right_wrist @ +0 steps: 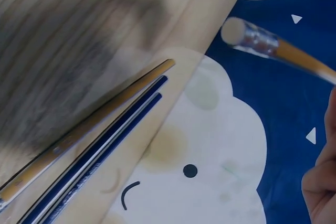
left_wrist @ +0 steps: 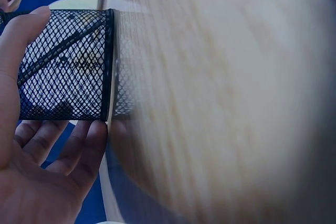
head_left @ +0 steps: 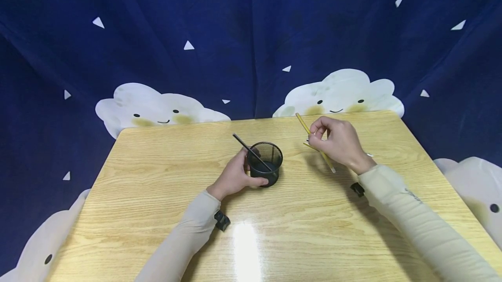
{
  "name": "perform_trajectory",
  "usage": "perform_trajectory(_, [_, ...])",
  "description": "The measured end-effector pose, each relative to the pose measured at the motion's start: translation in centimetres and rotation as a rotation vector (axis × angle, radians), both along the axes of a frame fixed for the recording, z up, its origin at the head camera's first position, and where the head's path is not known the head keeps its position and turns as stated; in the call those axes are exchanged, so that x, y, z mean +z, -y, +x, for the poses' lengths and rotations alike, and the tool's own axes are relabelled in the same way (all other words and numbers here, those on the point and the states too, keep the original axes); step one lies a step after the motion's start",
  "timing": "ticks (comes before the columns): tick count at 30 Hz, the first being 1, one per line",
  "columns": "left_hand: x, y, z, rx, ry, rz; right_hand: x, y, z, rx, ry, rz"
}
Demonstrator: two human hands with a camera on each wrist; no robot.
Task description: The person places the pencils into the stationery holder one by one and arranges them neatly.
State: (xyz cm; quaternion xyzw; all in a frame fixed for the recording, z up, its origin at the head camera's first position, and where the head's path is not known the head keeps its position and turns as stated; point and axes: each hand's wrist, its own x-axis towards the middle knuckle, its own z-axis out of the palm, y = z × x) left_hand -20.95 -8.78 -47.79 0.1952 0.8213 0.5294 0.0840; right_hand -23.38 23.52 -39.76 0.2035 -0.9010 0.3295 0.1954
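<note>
A black mesh pen cup (head_left: 273, 175) stands upright on the table, gripped round its side by my left hand (head_left: 232, 176); thumb and fingers show on opposite sides of the mesh (left_wrist: 63, 90). One dark pencil (head_left: 244, 144) leans inside it, its upper end sticking out past the rim. To the right, my right hand (head_left: 340, 142) pinches a yellow pencil (head_left: 302, 123) above the table, tilted, with its eraser end (right_wrist: 237, 32) pointing back toward me. Beneath that hand lie another yellow pencil (right_wrist: 89, 121) and two blue pencils (right_wrist: 134, 109) side by side, mostly hidden in the head view.
The light wooden table (head_left: 164, 203) has its far edge against a dark blue curtain (head_left: 219, 20) printed with white clouds and triangles. Black wrist devices (head_left: 222, 220) sit at both cuffs. A bright reflection falls on the near tabletop.
</note>
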Motion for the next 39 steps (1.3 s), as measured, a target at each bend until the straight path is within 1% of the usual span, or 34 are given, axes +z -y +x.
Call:
perform_trajectory(10, [-0.1,0.0,-0.1,0.001,-0.006,-0.003,1.2,1.3,0.1,0.007,-0.033,-0.057])
perform_trajectory(21, [0.0,0.0,0.0,0.002,-0.009,0.001,2.6,3.6,0.2,0.063,-0.104,-0.151])
perform_trajectory(28, [-0.1,0.0,-0.1,0.002,-0.005,0.000,3.0,4.7,0.3,0.112,-0.106,-0.192])
perform_trajectory(39, [-0.1,0.0,-0.1,-0.003,0.002,0.009,3.5,5.9,0.4,0.143,-0.113,-0.216])
